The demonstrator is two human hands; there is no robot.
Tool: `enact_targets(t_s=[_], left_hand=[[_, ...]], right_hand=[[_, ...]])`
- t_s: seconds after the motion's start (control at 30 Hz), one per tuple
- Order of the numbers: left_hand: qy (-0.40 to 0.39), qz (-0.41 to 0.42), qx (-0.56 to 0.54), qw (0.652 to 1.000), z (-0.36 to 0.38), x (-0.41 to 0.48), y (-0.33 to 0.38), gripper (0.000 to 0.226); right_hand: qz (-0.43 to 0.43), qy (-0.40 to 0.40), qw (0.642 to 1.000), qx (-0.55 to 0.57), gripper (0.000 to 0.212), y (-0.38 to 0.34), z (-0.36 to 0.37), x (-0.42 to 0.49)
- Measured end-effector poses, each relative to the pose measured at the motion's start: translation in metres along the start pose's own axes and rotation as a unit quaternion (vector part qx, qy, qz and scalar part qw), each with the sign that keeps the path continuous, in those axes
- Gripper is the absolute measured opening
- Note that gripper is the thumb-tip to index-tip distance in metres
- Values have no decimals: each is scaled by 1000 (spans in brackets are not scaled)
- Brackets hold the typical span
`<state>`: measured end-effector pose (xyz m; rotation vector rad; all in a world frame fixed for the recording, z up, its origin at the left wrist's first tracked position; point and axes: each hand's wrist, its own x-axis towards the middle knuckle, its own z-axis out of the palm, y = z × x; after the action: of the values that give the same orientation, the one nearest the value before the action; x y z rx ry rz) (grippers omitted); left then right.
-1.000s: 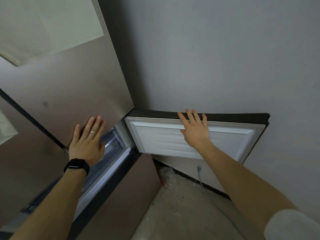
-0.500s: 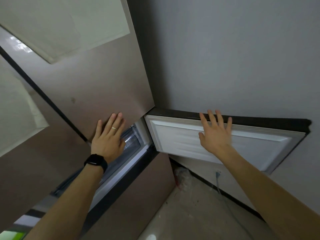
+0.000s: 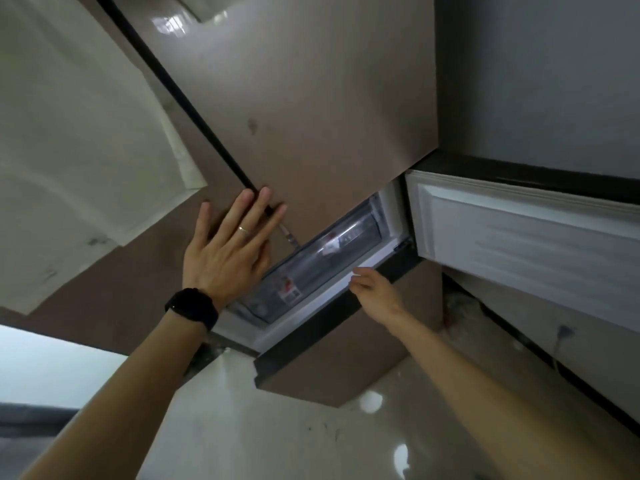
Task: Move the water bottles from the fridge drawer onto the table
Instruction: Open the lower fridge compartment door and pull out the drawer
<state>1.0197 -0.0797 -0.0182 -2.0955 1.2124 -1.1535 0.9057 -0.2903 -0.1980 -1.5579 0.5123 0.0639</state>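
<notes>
The clear plastic fridge drawer (image 3: pixel 325 258) shows in the open middle compartment of a brown fridge. Red-and-white labels of water bottles (image 3: pixel 289 289) are dimly visible through its front. My left hand (image 3: pixel 230 252), with a ring and a black watch, lies flat with fingers spread on the closed upper fridge door, just left of the drawer. My right hand (image 3: pixel 372 289) reaches to the compartment's white lower rim, fingers curled at its edge below the drawer; it holds nothing that I can see. No table is in view.
The compartment's door (image 3: pixel 526 237) stands swung open to the right, white inner face toward me. The closed lower fridge door (image 3: pixel 332 362) juts out below. A glossy tiled floor (image 3: pixel 311 438) lies underneath, and a grey wall (image 3: pixel 540 81) is behind the open door.
My right hand has left the open door's inner face and moved left and down to the compartment's lower rim. The view has swung down and right; more of the drawer shows.
</notes>
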Motion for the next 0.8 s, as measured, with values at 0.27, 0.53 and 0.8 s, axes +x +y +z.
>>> enact_targets(t_s=[0.27,0.53,0.8], left_hand=[[39,32,57,997,11,-3,0,65],[20,19,56,998,10,-3,1,65],[27,17,69,997,9,-3,1,66]], right_hand=[[148,-62,925,343,21,-22,83,66],[188,-88,816,539,26,-29,107,92],[195,-92,829,516,36,-39,103,82]])
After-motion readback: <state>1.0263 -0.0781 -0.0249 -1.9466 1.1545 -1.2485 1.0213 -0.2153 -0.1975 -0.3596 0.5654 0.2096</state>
